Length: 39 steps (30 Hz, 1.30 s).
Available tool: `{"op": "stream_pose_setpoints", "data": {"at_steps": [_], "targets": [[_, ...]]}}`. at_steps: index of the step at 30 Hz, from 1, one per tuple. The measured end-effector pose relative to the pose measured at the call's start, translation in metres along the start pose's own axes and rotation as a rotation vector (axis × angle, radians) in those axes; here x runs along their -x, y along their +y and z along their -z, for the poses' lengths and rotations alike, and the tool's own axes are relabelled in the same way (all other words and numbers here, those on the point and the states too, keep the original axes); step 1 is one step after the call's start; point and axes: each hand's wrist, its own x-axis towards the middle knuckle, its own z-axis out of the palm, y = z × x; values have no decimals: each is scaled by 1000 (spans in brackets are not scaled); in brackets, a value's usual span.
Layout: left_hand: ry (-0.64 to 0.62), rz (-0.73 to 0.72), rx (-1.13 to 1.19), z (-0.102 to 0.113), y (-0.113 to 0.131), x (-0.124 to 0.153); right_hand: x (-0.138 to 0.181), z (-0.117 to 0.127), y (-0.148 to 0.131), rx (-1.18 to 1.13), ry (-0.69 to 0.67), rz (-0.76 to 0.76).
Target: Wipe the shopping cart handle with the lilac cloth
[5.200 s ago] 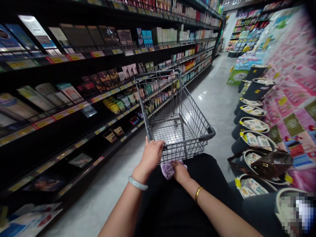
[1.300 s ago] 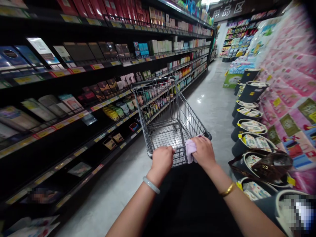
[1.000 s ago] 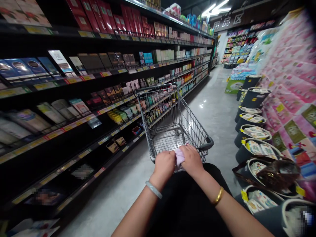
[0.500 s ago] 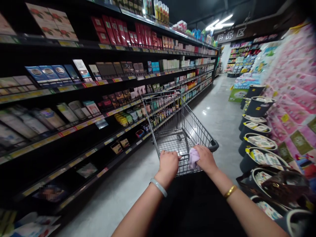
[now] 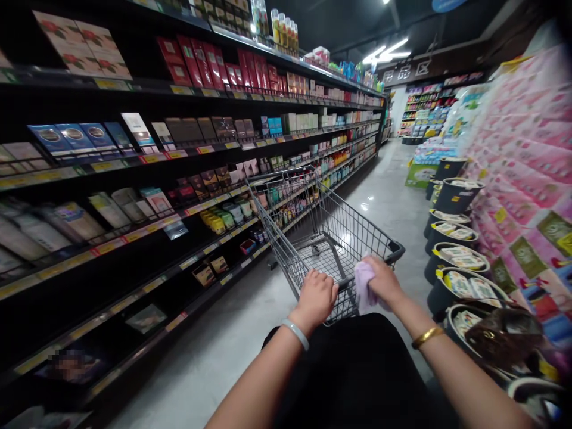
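An empty grey wire shopping cart stands in a store aisle right in front of me. My left hand, with a pale bangle on the wrist, is closed round the left part of the cart's handle. My right hand, with a gold bangle, presses a crumpled lilac cloth against the right part of the handle, fingers closed on the cloth. My dark clothing fills the lower middle of the view.
Black shelves packed with boxed goods and yellow price tags run along the left. Dark round bins of packaged items line the right, under a wall of pink packs. A brown bag lies on a near bin. The grey floor stretches ahead.
My right hand with the cloth has slid back and forth along the handle, from the middle to the right end. The cart has swung slightly right and the view has tilted up.
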Motion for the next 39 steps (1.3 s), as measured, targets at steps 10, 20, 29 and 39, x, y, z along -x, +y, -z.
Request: {"op": "stream_pose_setpoints", "data": {"at_steps": [10, 20, 29, 39], "targets": [[-64, -30, 43, 14, -47, -27, 16, -13, 0, -304, -20, 120], [-262, -240, -46, 6, -59, -68, -5, -9, 35, -274, 23, 69], [-139, -164, -27, -14, -20, -75, -3, 14, 38, -237, 90, -300], [-130, -40, -64, -26, 30, -80, 44, 26, -15, -74, 94, 35]]}}
